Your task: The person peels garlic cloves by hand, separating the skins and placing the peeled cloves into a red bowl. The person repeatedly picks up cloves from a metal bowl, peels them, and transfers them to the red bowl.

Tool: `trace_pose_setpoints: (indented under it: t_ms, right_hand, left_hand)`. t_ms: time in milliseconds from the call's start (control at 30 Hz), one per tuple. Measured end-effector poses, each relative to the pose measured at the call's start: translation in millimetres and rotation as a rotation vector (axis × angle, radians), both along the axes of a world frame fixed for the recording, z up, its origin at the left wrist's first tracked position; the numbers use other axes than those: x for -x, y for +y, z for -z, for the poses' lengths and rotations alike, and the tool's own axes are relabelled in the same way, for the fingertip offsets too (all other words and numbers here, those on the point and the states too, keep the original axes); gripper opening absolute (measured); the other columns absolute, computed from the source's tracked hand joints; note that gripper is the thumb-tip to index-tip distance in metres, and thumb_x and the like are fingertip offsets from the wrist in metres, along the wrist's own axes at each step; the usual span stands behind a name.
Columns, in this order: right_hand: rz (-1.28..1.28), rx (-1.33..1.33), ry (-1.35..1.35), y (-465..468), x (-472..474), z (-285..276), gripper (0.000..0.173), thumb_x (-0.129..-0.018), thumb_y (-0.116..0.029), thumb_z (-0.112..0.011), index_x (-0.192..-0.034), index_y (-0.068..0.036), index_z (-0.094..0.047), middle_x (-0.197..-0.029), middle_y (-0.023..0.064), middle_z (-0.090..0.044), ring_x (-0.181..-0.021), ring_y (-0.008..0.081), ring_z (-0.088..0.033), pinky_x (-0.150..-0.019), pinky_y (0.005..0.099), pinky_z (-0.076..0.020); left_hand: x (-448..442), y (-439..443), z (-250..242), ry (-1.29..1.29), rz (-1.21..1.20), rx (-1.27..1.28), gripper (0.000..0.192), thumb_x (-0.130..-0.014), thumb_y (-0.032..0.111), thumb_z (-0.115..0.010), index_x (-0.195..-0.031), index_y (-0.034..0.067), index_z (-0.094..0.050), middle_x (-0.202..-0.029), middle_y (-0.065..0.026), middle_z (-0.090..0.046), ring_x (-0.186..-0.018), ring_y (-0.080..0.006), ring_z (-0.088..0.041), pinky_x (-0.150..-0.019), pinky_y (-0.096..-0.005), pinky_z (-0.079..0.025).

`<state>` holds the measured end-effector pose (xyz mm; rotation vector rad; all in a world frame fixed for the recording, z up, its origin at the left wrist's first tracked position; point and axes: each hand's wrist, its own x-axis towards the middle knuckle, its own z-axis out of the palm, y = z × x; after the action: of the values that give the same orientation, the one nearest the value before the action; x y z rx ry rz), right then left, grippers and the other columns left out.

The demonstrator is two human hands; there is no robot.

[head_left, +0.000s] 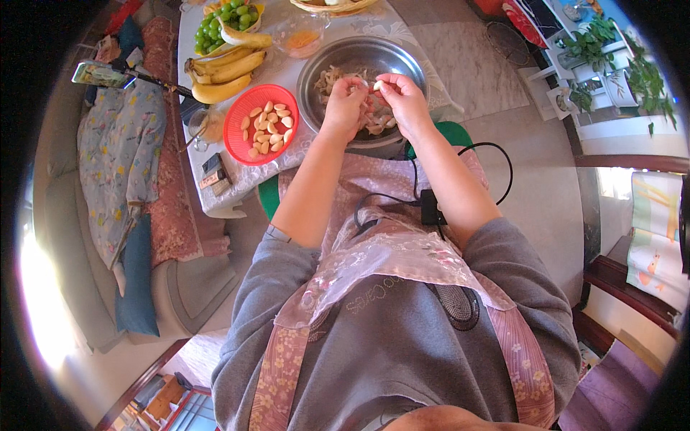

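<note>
Both hands are raised over a stainless steel basin (414, 64), which holds papery garlic skins and garlic cloves (374, 125). Between the thumb and fingers of my right hand (405, 102) is a pale garlic clove (378, 85). My left hand (346, 105) is just beside it, fingers curled together; a whitish scrap shows at its fingertips, too small to tell whether it is gripped. To the left of the basin, a red plastic colander (233, 129) contains several peeled garlic cloves (264, 127).
Bananas (226, 70), green grapes (223, 27) and a clear bowl (299, 37) stand farther back on the tablecloth (245, 169). A glass cup (207, 126) and small boxes (215, 178) sit near the left edge. A phone on a stick (105, 74) juts out there. A black cable (509, 172) loops beside my right arm.
</note>
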<state>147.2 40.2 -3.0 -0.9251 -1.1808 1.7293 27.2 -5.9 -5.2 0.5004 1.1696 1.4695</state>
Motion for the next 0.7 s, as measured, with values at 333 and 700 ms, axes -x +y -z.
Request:
trace_pose_setpoints:
  t_ms: [333,700]
  right_hand:
    - [-0.064,0.233,0.239,2.6,-1.9,0.2,0.016,-0.087,-0.006,-0.055,-0.102,-0.003,-0.055,-0.092,0.0039,-0.057,-0.081,0.0126,-0.056,-0.073,0.0253,-0.0476]
    - [-0.087,0.353,0.345,5.5,-5.2,1.3,0.013,-0.087,-0.004,-0.053,-0.100,-0.004,-0.054,-0.090,0.0060,-0.058,-0.077,0.0152,-0.058,-0.071,0.0262,-0.0504]
  left_hand:
    - [-1.5,0.2,1.3,0.068,0.060,-0.024,0.011,-0.086,0.011,-0.057,-0.094,0.003,-0.055,-0.075,-0.0012,-0.055,-0.062,-0.0094,-0.050,-0.056,-0.0214,-0.042]
    - [1.9,2.2,9.2,0.253,-0.003,-0.018,0.012,-0.086,0.012,-0.057,-0.095,0.003,-0.056,-0.078,-0.0008,-0.054,-0.066,-0.0084,-0.048,-0.058,-0.0210,-0.040]
